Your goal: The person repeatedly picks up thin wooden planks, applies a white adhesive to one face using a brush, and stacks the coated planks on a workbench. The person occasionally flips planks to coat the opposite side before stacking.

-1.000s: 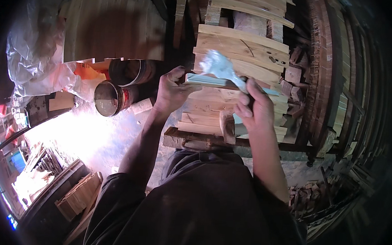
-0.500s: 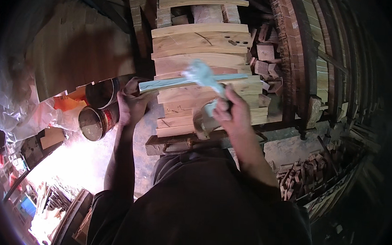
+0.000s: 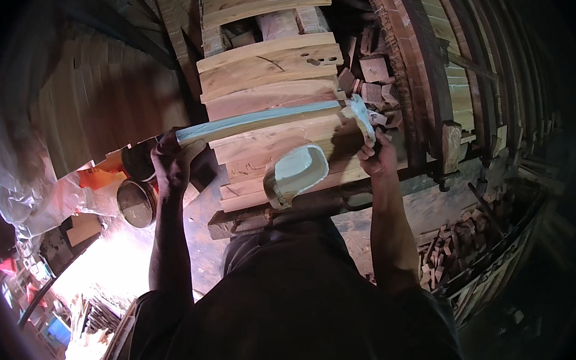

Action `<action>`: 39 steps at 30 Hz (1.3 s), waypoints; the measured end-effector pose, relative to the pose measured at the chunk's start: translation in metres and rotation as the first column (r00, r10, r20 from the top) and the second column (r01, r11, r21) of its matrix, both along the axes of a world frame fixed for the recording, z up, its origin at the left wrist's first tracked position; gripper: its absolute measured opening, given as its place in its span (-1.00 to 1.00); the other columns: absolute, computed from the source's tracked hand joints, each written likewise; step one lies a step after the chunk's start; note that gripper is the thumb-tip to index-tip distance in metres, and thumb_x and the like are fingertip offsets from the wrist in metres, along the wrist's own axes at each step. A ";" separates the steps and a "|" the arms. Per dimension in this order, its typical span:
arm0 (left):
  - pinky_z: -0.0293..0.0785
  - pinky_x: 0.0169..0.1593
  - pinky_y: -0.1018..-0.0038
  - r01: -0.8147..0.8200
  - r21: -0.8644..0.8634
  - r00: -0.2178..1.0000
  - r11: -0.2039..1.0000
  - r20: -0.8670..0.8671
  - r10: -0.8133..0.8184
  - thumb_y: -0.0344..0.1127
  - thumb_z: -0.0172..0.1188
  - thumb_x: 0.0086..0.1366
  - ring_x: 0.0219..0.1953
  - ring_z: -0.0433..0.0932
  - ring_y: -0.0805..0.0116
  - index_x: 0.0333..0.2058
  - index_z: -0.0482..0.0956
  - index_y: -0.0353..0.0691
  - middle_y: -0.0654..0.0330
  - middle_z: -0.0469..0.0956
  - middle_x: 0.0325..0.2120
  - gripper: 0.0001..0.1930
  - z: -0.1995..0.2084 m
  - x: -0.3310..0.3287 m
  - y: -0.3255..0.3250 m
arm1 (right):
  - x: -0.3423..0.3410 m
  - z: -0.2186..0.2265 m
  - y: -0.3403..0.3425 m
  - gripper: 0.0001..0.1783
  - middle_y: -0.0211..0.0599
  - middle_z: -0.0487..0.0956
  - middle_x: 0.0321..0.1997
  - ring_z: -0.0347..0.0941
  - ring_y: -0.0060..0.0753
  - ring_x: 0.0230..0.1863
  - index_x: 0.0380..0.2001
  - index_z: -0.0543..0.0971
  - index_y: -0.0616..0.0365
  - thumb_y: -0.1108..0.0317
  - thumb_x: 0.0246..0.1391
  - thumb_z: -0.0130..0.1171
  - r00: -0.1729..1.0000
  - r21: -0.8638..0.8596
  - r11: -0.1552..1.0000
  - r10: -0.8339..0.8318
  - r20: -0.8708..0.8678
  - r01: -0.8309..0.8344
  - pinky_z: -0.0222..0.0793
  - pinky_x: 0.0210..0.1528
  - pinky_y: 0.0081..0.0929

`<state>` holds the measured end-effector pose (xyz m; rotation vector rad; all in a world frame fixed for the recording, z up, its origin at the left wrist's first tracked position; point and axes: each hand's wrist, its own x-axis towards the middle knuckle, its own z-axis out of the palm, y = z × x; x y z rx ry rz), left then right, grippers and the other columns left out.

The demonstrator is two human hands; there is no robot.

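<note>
My left hand (image 3: 171,165) grips the left end of a narrow wooden strip (image 3: 260,117), whose upward edge bears a pale blue, wet-looking coat. My right hand (image 3: 379,155) is closed around a brush (image 3: 360,114) loaded with the same pale blue paste. The bristles are at the strip's right end, with the handle mostly hidden by my fingers. Between my arms, a tub (image 3: 300,169) with pale blue paste inside sits tilted on the near boards (image 3: 237,154). Beyond the strip lie more pale wooden boards (image 3: 269,63) in a row.
Small wood blocks (image 3: 374,70) lie right of the boards. Dark upright timbers (image 3: 432,90) stand farther right, above a heap of offcuts (image 3: 448,252). On the left are a round can (image 3: 137,204), a large wooden panel (image 3: 101,102) and crumpled clear plastic (image 3: 20,187).
My right hand has carried the brush rightward to the strip's right end, uncovering the tub. My left hand still holds the left end. The view has shifted slightly.
</note>
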<state>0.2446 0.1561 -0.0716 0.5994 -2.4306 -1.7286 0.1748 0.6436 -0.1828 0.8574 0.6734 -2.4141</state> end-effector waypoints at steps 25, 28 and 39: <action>0.45 -0.23 0.59 0.174 -0.201 0.984 0.964 0.006 -0.176 -0.49 0.18 0.19 -0.39 0.50 0.58 -0.16 0.61 -0.22 0.33 0.63 -0.39 -0.78 0.017 -0.020 -0.006 | -0.053 0.042 -0.065 -0.79 -0.45 0.48 -0.71 0.20 -0.57 -0.85 -0.15 0.60 -0.01 0.16 0.23 0.22 0.940 0.363 0.870 0.276 0.199 -0.332 0.06 -0.76 -0.60; 0.43 -0.29 0.58 -0.101 0.370 0.994 0.923 0.006 0.107 -0.47 0.16 0.21 -0.44 0.45 0.60 -0.06 0.55 -0.16 0.34 0.61 -0.38 -0.70 -0.021 -0.007 -0.024 | -0.053 0.060 -0.095 -0.75 -0.47 0.45 -0.72 0.17 -0.58 -0.84 -0.11 0.61 0.01 0.17 0.22 0.24 0.909 0.303 0.858 0.380 0.169 -0.415 0.06 -0.77 -0.61; 0.54 -0.19 0.52 0.077 0.040 0.997 0.996 -0.030 -0.075 -0.50 0.48 0.03 -0.31 0.59 0.52 -0.28 0.61 -0.26 0.26 0.68 -0.36 -0.73 0.027 -0.021 0.010 | -0.031 0.155 -0.276 -0.82 -0.42 0.46 -0.66 0.29 -0.59 -0.80 -0.35 0.56 0.11 0.30 0.11 0.35 0.860 0.229 0.846 0.507 -0.062 -0.482 0.02 -0.83 -0.59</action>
